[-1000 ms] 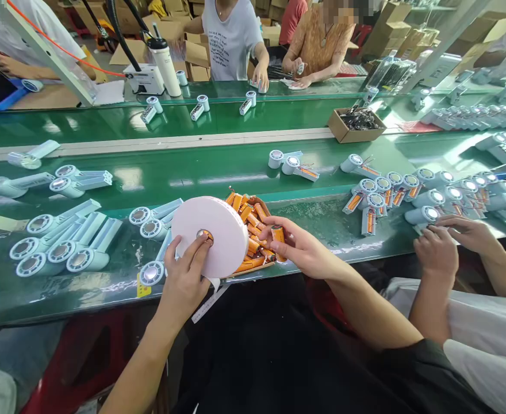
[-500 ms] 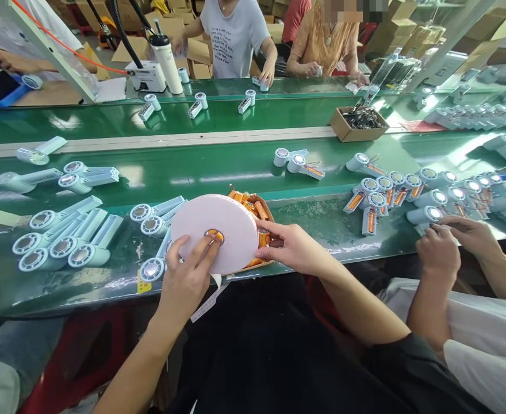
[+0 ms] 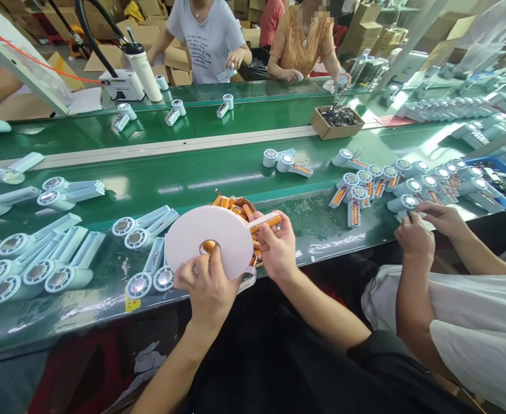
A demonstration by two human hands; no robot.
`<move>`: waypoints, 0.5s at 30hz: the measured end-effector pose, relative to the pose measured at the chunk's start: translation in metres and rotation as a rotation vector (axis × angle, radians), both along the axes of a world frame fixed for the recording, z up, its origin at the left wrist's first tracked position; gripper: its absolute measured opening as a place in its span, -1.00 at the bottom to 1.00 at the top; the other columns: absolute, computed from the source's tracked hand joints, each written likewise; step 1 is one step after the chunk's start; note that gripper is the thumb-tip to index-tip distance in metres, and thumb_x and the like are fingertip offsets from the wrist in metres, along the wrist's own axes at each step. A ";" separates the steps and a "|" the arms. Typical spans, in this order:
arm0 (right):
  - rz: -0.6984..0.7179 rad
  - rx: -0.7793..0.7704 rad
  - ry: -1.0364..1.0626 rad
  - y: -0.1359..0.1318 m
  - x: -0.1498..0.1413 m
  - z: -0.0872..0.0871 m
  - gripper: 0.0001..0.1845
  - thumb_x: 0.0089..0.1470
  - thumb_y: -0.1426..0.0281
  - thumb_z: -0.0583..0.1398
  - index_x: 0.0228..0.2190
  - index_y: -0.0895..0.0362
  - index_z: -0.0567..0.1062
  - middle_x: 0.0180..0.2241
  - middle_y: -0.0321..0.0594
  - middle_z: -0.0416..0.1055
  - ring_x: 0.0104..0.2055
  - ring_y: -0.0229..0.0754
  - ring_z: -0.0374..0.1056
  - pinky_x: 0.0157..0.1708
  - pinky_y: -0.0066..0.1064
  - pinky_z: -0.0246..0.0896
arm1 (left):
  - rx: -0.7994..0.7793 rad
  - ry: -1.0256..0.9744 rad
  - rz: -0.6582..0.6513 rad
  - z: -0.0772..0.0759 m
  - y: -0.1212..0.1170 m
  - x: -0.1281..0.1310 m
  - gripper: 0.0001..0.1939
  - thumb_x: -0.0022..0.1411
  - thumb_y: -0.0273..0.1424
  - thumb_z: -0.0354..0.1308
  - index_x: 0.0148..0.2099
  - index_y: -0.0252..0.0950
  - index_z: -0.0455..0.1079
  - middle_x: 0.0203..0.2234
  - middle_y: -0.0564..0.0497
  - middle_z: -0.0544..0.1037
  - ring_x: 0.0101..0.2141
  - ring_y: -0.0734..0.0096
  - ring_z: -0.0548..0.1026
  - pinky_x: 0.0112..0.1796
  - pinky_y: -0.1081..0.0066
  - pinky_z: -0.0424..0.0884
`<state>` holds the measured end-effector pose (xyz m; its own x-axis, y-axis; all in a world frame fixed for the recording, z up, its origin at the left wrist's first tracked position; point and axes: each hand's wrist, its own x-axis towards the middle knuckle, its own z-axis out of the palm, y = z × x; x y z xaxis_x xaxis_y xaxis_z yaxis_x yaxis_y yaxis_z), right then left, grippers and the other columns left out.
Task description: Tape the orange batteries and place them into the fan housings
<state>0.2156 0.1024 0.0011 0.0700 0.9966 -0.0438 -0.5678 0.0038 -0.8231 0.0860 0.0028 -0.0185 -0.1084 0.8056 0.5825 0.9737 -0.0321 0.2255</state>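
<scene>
My left hand grips a large white roll of tape, with fingers at its centre hole. The roll is tilted and partly covers a box of orange battery cells behind it. My right hand pinches one orange battery at the roll's right edge; a white strip shows along the battery's upper side. A loose end of tape hangs under the roll by my left hand. Just left of the roll lie several light-blue fan housings with round heads and open handles.
More blue housings lie at the left. On the right, several housings hold orange batteries, near a co-worker's hands. A small carton of black parts stands beyond the green belt. People work across the line.
The right hand has brought the orange battery from behind the roll up to its right edge, now with a white strip on it. The roll's loose end has shifted right. The whole view has shifted.
</scene>
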 end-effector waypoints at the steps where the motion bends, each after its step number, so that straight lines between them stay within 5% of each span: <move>1: -0.003 0.009 -0.008 0.017 0.012 0.002 -0.40 -0.04 0.13 0.52 -0.09 -0.05 0.36 -0.04 -0.17 0.65 0.05 0.00 0.61 0.15 0.01 0.51 | -0.006 0.011 -0.029 -0.001 0.001 0.000 -0.24 0.28 -0.07 0.32 0.41 -0.26 0.29 -0.11 -0.28 0.50 0.04 -0.24 0.30 0.13 -0.30 0.17; 4: -0.251 0.095 -0.028 0.073 0.063 0.017 -0.51 0.01 0.09 0.47 -0.17 -0.02 0.40 -0.02 -0.18 0.64 0.10 -0.07 0.58 0.22 -0.09 0.47 | -0.064 0.088 -0.069 0.003 0.009 -0.019 -0.32 0.25 -0.08 0.33 0.32 -0.27 0.41 -0.09 -0.30 0.54 0.01 -0.24 0.35 0.07 -0.26 0.24; 7: -0.457 0.178 -0.065 0.095 0.117 0.030 -0.58 0.09 0.10 0.42 -0.15 -0.02 0.43 0.10 -0.17 0.60 0.19 -0.10 0.52 0.24 -0.13 0.45 | -0.237 0.124 -0.132 0.020 0.032 -0.058 -0.24 0.09 0.00 0.39 0.25 -0.30 0.50 -0.01 -0.35 0.56 0.04 -0.34 0.39 0.03 -0.26 0.31; 9: -0.428 0.176 -0.075 0.082 0.139 0.026 -0.52 0.04 0.16 0.47 -0.08 -0.04 0.45 0.09 -0.18 0.61 0.16 -0.07 0.55 0.15 -0.13 0.51 | -0.403 0.138 -0.300 0.039 0.060 -0.079 -0.27 0.02 0.03 0.40 0.17 -0.22 0.56 0.02 -0.28 0.60 0.07 -0.32 0.44 0.03 -0.18 0.38; 11: -0.374 0.125 -0.065 0.059 0.150 0.011 -0.44 -0.04 0.21 0.53 -0.04 -0.06 0.47 0.02 -0.20 0.65 0.03 -0.04 0.62 0.00 -0.16 0.59 | -0.537 0.152 -0.470 0.059 0.100 -0.081 -0.47 0.15 0.01 0.29 0.09 -0.13 0.60 -0.01 -0.16 0.65 0.05 -0.16 0.51 0.02 -0.03 0.45; 15: -0.354 -0.023 0.002 0.021 0.151 -0.020 -0.35 -0.13 0.22 0.58 -0.04 -0.04 0.48 -0.09 -0.16 0.69 -0.17 -0.03 0.67 -0.19 -0.20 0.61 | -0.630 0.255 -0.506 0.087 0.215 -0.021 -0.59 0.41 -0.20 0.01 0.15 -0.10 0.56 0.02 -0.11 0.66 0.00 0.03 0.59 0.02 0.11 0.49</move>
